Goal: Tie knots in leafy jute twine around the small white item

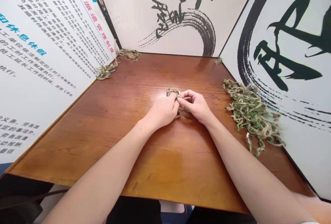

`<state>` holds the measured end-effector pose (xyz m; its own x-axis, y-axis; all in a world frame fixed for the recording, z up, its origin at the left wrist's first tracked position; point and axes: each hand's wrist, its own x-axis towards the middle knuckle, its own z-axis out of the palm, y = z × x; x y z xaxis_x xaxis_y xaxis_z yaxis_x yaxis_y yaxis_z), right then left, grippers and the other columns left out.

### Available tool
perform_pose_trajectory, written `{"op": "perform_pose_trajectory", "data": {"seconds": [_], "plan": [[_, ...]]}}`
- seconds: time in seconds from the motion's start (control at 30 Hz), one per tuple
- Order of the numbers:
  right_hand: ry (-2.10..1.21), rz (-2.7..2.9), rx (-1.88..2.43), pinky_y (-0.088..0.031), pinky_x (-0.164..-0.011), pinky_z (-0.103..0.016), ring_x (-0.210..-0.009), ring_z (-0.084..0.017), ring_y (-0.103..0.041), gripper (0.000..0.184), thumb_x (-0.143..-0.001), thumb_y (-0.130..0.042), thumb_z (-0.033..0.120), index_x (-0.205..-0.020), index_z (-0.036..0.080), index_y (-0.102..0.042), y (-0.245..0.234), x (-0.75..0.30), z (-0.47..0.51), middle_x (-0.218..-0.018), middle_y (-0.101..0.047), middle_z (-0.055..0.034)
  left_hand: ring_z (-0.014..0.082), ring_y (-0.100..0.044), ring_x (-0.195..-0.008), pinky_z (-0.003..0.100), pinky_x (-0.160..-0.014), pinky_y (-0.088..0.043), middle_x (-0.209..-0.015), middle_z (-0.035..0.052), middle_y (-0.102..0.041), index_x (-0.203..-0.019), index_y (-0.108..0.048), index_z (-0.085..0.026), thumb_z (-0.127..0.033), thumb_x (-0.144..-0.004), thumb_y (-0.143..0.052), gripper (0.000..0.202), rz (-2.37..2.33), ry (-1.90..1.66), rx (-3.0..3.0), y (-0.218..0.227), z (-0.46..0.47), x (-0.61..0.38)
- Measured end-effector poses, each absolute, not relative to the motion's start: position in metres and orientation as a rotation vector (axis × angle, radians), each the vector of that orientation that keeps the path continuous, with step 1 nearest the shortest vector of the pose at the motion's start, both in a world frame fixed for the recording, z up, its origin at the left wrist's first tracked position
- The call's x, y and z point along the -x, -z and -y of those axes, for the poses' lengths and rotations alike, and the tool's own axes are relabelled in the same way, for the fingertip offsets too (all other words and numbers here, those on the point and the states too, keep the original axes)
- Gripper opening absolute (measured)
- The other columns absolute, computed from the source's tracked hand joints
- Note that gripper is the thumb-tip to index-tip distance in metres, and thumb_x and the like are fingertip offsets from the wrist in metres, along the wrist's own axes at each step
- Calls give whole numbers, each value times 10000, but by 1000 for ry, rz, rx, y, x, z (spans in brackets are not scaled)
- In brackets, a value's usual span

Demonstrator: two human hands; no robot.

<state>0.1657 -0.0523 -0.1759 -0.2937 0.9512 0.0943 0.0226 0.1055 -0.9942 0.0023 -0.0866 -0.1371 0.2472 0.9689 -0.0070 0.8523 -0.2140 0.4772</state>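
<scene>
Over the middle of the wooden table, my left hand (167,108) is closed around a coiled twine garland (172,91) with small green leaves. A loop of it shows beyond the fingers, and a loose bit hangs below them. My right hand (195,104) meets the left one, with thumb and fingertips pinched at the garland's side. A small white bit shows by the right fingertips. Exactly which strand the right fingers pinch is hidden.
A large tangled pile of leafy twine (252,112) lies at the right against a panel. Smaller bundles rest at the far left, one near the back corner (129,54) and one by the left panel (107,70). Printed panels wall the wooden table (108,124) on three sides.
</scene>
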Motion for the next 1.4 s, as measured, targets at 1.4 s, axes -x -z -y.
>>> {"op": "perform_pose_trajectory", "data": {"seconds": [1.4], "plan": [[-1257,1446,1013,-490,-788,-328,-811,-170,-597,307,-680,-803,417,-762,178,-629,176,-167,49,-919,-653,-50,251,-668,-796,331,-680,-389,-893,90,-712,-1086,-590,-159,-264,-1065,-328,283,-1781,-450,-2130,144,87,-1]]}}
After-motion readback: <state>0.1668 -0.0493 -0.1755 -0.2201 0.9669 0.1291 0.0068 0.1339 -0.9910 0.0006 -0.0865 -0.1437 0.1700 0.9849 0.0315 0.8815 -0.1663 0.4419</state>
